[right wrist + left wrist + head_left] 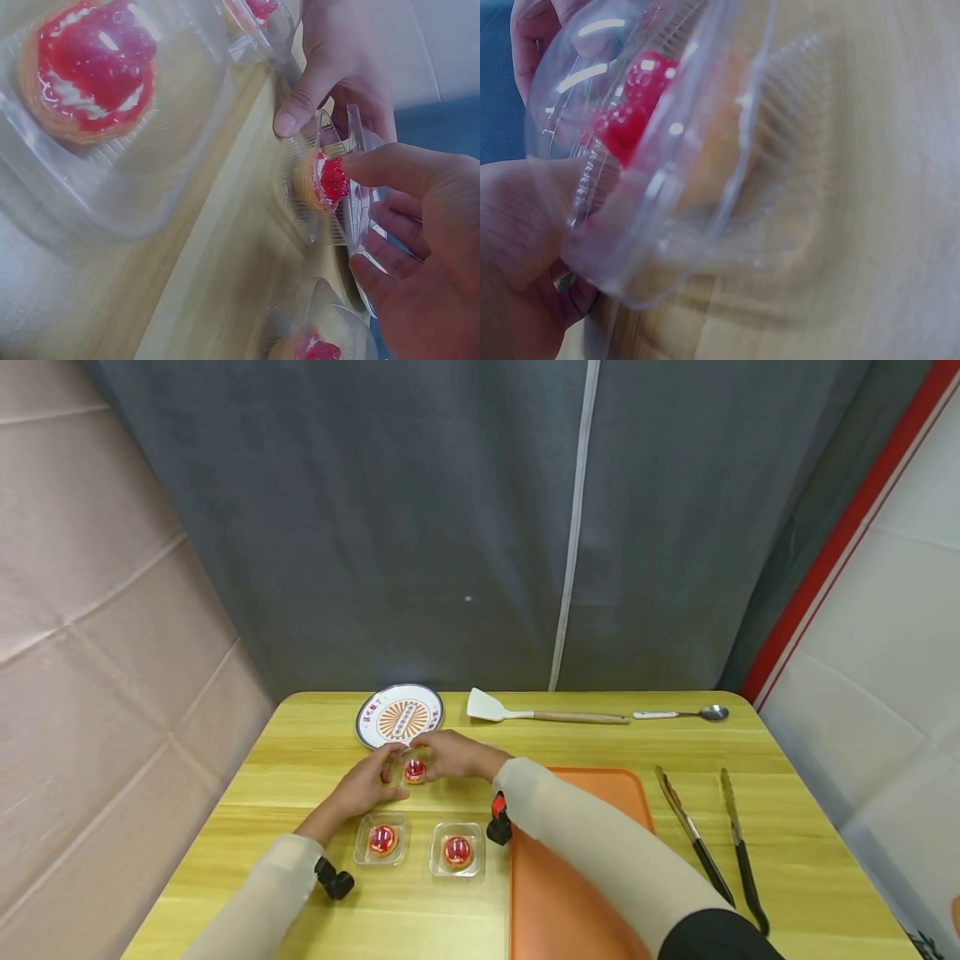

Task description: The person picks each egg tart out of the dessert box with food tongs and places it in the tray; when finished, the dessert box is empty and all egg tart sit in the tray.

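Both hands are at one clear plastic tart box (415, 758) near the plate. Inside it sits a small tart (331, 181) with a glossy red topping and white cream. My left hand (365, 785) grips the box from the left, its thumb along the near edge. From the other side my right hand (452, 755) pinches the box's lid edge, thumb near the topping. How far the lid is raised is unclear. Nearer the front stand two similar boxes, a left tart box (382, 840) and a right tart box (457, 852). A further tart box (319, 346) shows at the right wrist view's bottom edge.
A round printed plate (401, 716) lies behind the hands. To its right are a white spatula (491, 706) and a spoon (712, 713). An orange tray (555, 893) lies under the right forearm, with black-handled tongs (742, 852) at the far right.
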Available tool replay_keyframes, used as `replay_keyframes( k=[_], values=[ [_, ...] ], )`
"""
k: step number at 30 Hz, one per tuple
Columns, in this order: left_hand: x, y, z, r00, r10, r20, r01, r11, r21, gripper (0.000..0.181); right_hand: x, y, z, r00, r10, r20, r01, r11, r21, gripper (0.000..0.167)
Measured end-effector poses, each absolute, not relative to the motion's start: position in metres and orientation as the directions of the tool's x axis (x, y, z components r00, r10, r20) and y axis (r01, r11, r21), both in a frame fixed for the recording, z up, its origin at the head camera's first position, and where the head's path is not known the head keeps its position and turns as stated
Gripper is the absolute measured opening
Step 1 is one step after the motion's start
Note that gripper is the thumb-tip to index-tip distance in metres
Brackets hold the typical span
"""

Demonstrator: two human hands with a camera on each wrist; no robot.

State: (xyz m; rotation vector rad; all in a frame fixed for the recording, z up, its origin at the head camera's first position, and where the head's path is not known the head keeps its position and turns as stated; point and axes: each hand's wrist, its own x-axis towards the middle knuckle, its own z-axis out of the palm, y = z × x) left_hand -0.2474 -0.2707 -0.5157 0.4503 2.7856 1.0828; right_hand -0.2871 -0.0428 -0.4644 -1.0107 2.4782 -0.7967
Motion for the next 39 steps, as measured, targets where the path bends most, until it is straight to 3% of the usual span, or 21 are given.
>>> replay_keyframes(
  k=[24, 39],
  values=[
    [-0.245, -0.272, -0.508, -0.931, 0.361, -0.051, 0.211, 0.647, 0.733, 0.095, -0.284, -0.036, -0.458, -0.676, -0.731, -0.095, -0.523, 0.567, -0.636, 0.063],
    [-0.248, -0.286, -0.506, -0.941, 0.337, -0.03, 0.196, 0.616, 0.763, 0.067, -0.285, -0.039, -0.448, -0.672, -0.738, -0.06, -0.54, 0.544, -0.643, 0.062]
  ],
)
